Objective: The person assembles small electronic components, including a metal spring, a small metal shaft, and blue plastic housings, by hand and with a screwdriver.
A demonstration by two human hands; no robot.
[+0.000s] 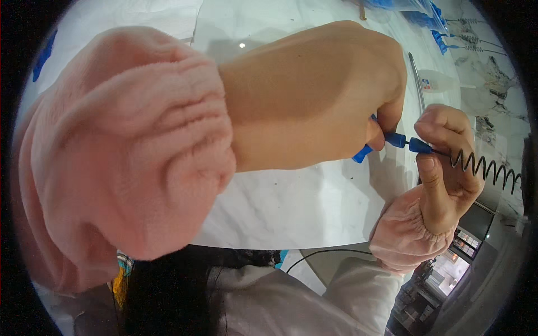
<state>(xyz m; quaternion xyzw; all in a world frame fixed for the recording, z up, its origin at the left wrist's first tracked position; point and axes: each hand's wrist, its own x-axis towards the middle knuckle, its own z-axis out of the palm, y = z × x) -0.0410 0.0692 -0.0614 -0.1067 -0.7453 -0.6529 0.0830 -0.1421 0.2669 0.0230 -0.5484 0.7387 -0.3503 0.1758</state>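
Head view: only one I have, fisheye, looking down over a white marble bench (291, 207).
Left hand (330, 95): clenched in a fist, close to camera; fingertips pinch a small blue plastic piece (363, 153) that pokes out below the fist.
Right hand (445, 162): thumb and fingers closed on a blue connector (417, 145) at the end of a black coiled cord (487, 168).
Cord: coil runs off to the right past the right hand, held above the bench, not lying on it.
Join: a second blue tip (395, 140) sits between the two hands, touching or nearly touching the connector; I can't tell if they're fully seated.
Sleeves: pink fleece cuffs on both wrists; the left one (129, 151) fills much of the frame.
Background: more blue-ended coiled cords (457, 38) at the far right of the bench, and a white bottle (440, 84).
Step, my read: mating or parting the blue ends, mid-step.
Next move needs: both grips kept firm, ends kept in line, force straight along the cord's axis.
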